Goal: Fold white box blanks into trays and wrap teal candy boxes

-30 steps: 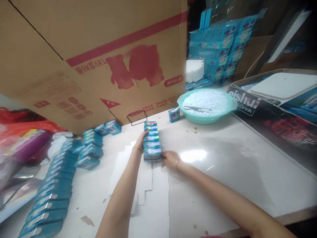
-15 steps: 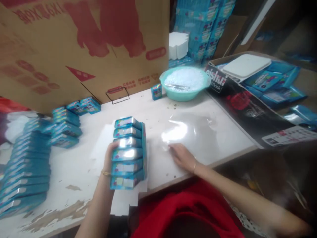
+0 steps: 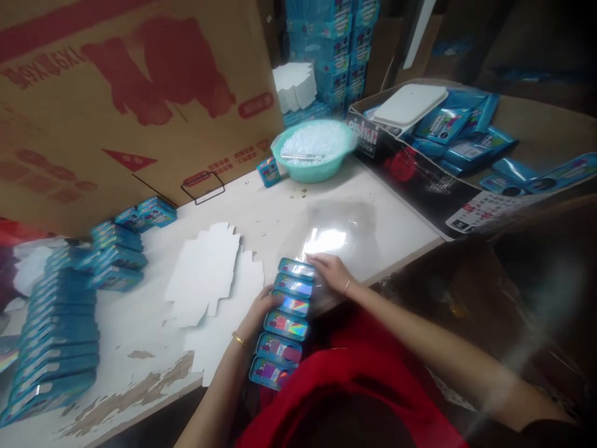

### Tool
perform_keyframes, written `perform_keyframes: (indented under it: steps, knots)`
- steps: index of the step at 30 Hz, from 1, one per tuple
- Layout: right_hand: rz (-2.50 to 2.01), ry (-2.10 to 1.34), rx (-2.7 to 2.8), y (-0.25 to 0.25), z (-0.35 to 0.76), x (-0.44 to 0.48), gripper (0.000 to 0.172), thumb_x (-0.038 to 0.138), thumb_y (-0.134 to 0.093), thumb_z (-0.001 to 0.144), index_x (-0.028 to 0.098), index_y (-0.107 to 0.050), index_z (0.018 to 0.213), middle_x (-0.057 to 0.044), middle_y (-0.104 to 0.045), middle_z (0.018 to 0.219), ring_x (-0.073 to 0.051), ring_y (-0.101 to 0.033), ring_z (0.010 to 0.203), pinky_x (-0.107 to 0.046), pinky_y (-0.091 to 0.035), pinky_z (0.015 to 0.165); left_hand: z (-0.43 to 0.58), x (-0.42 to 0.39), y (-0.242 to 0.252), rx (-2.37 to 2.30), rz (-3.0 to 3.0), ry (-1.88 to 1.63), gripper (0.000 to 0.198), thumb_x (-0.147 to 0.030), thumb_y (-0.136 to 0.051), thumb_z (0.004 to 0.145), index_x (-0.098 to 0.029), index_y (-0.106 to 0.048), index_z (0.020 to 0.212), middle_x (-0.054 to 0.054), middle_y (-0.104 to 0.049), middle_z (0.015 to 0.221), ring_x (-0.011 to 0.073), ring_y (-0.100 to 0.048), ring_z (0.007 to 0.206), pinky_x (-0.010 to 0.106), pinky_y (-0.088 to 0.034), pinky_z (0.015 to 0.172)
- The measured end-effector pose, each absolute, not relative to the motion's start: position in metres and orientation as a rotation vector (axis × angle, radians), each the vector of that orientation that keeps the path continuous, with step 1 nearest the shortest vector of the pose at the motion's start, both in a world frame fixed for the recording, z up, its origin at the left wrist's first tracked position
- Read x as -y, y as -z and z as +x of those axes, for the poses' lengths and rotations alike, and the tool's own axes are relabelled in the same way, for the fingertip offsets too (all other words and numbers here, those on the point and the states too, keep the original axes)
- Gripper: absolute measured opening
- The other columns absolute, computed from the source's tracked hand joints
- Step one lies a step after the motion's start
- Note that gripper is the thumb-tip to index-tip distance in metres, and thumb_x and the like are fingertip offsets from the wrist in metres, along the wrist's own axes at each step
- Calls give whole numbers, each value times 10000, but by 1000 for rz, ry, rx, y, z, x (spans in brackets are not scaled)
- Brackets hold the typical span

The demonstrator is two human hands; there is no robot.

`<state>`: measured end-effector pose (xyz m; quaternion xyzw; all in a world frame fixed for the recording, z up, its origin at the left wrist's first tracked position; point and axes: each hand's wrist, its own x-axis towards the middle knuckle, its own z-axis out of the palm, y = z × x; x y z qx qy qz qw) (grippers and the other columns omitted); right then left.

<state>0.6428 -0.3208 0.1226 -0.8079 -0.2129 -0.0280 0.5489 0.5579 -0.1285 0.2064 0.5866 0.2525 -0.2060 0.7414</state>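
A row of several blue packs (image 3: pixel 285 325) with shiny, coloured faces lies tilted at the table's front edge, close to the red clothing. My left hand (image 3: pixel 262 306) grips the row from its left side. At the far end of the row, my right hand (image 3: pixel 330 271) has its fingers pressed together by the top pack and the edge of a clear plastic sheet (image 3: pixel 345 227); what exactly they pinch is too small to tell. Flat white card cutouts (image 3: pixel 205 270) lie left of my left hand.
A large cardboard box (image 3: pixel 140 124) stands behind the table. Blue packs (image 3: pixel 60 336) line the left side. A green bowl (image 3: pixel 311 169) of white material sits at the back, beside a black carton (image 3: pixel 401 165) holding blue packages.
My left hand has brought the row of packs rightward and nearer the body, turning its coloured faces up. The white cutouts are uncovered. The camera view has shifted.
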Motion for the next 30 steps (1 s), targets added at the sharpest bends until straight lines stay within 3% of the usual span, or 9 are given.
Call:
perform_keyframes:
  steps: [7,12,16,24,27,30]
  knots:
    - [-1815,139,504,-146,650,324,215,259,-504,903,203,-704,956,-72,-695,1057,-192,-616,1033,-369,-462,964,561,126,-199,-494,1314,500,586,-361,-742,569,-114,-596,1080,87,-689,847,240,-660,735,326,-497,660]
    - [-1824,88,542,-149,655,339,251,254,-473,914,214,-684,1043,-66,-698,1052,-184,-635,998,-343,-493,903,572,138,-199,-449,1330,495,574,-353,-734,584,-121,-595,1089,87,-686,880,234,-655,764,322,-490,683]
    - [-1870,37,623,-145,665,348,229,203,-511,878,204,-702,1004,-68,-703,1037,-197,-632,992,-352,-480,906,579,143,-198,-436,1362,521,549,-347,-722,599,-116,-592,1080,93,-681,888,232,-648,764,317,-486,669]
    - [-1936,-54,722,-145,679,354,222,218,-502,895,196,-710,969,-45,-717,958,-179,-658,903,-299,-500,824,586,144,-203,-303,1274,542,692,-327,-702,603,-177,-490,1244,96,-655,1055,248,-636,886,320,-493,719]
    - [-1942,-62,755,-150,679,355,226,212,-490,904,208,-699,990,-22,-718,946,-153,-663,873,-260,-509,788,589,147,-203,-284,1252,602,634,-321,-674,638,-172,-503,1230,103,-659,1042,250,-644,860,337,-501,717]
    - [-1977,-7,738,-148,676,356,262,223,-440,932,200,-667,1060,-36,-696,1037,-154,-631,979,-282,-487,870,591,149,-202,-260,1269,634,578,-328,-668,646,-150,-542,1182,116,-666,1017,249,-647,830,343,-506,712]
